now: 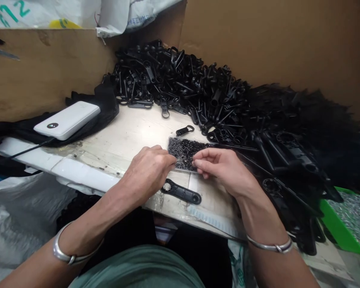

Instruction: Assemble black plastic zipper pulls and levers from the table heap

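Note:
A shallow clear box (180, 154) full of tiny black and grey parts sits in front of me. At its left edge my left hand (151, 170) is closed, its fingers curled under and their tips mostly hidden. My right hand (220, 168) reaches over the right part of the box with thumb and forefinger pinched together. Whatever either hand holds is too small or hidden to make out. Just below the box lies a long black plastic arm piece (183, 193) with round ends, a pale bit in its left end. My left hand is close to that end.
Behind the box is a big heap of small black plastic parts (174, 76), with one loose ring-ended piece (185, 130) nearby. Larger black arms (276, 160) pile up at right. A green tray (333, 224) holds metal pieces. A white power bank (67, 120) with a cable lies left.

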Action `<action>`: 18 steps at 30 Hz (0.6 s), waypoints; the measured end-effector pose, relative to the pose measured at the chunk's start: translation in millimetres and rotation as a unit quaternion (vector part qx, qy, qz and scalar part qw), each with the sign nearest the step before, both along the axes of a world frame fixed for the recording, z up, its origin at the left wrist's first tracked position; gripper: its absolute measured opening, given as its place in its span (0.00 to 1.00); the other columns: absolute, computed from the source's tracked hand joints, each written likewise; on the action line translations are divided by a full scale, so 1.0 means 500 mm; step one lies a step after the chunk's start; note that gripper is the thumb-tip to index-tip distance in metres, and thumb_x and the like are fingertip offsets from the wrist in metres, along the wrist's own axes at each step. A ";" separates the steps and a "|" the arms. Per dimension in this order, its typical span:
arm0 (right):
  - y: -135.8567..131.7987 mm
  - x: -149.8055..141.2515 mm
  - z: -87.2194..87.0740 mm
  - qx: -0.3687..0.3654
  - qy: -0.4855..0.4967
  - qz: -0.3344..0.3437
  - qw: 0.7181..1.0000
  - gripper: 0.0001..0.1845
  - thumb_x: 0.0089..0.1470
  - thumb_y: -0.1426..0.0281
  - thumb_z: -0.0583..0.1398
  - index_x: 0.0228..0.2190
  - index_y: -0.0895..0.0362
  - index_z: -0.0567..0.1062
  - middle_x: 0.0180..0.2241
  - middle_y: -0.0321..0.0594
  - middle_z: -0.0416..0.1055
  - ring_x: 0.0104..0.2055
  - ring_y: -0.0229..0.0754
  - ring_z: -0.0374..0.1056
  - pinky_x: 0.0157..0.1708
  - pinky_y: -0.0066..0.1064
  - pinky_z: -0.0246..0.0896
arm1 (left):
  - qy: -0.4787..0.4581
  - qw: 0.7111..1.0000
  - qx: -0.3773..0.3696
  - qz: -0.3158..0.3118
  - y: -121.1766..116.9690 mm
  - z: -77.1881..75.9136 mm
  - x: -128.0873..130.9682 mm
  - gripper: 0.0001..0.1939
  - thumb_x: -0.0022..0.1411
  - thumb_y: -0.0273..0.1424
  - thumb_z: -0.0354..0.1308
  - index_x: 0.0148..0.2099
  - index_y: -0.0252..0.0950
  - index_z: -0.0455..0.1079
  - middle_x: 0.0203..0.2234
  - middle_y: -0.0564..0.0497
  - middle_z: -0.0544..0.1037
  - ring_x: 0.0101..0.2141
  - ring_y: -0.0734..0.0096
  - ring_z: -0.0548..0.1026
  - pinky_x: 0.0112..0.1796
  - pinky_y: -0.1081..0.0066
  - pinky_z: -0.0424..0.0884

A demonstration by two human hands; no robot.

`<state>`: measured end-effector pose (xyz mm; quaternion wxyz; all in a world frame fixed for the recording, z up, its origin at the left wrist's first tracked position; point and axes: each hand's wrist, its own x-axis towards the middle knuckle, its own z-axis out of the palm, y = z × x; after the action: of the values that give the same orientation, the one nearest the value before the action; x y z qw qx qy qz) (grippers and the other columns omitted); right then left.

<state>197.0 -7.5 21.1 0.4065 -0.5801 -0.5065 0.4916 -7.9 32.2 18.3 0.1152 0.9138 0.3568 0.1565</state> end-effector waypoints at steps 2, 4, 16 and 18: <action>-0.012 0.005 -0.005 -0.013 0.059 -0.006 0.998 0.08 0.46 0.71 0.68 0.30 0.62 0.77 0.22 0.36 0.71 0.21 0.32 0.64 0.22 0.21 0.60 | 0.005 1.000 0.004 -0.006 0.001 -0.001 0.005 0.12 0.65 0.27 0.52 0.34 0.33 0.76 0.29 0.45 0.78 0.35 0.58 0.74 0.38 0.61 0.68; -0.023 0.006 -0.009 -0.021 0.096 -0.012 0.995 0.10 0.45 0.71 0.69 0.30 0.62 0.77 0.23 0.36 0.72 0.22 0.32 0.65 0.23 0.21 0.61 | -0.009 1.000 0.009 -0.012 -0.001 -0.001 0.008 0.11 0.64 0.26 0.53 0.34 0.33 0.76 0.28 0.46 0.78 0.33 0.59 0.74 0.37 0.61 0.68; -0.119 -0.050 -0.035 0.032 0.127 -0.138 0.982 0.09 0.49 0.69 0.69 0.29 0.60 0.77 0.20 0.34 0.71 0.21 0.31 0.64 0.20 0.18 0.59 | -0.192 0.978 0.042 -0.066 -0.078 -0.019 0.056 0.08 0.63 0.24 0.56 0.32 0.33 0.75 0.26 0.50 0.78 0.30 0.66 0.72 0.36 0.64 0.67; -0.124 -0.041 -0.035 0.027 0.096 -0.129 0.987 0.09 0.50 0.67 0.68 0.29 0.60 0.76 0.19 0.34 0.71 0.21 0.33 0.65 0.20 0.20 0.59 | -0.195 0.977 0.042 -0.071 -0.081 -0.022 0.056 0.09 0.63 0.23 0.55 0.32 0.33 0.76 0.26 0.50 0.78 0.30 0.66 0.72 0.36 0.64 0.67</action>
<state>176.5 -69.7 3.4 0.5293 -0.5794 -0.3987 0.4746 20.0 -8.6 7.3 0.1549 0.8927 0.2544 0.3382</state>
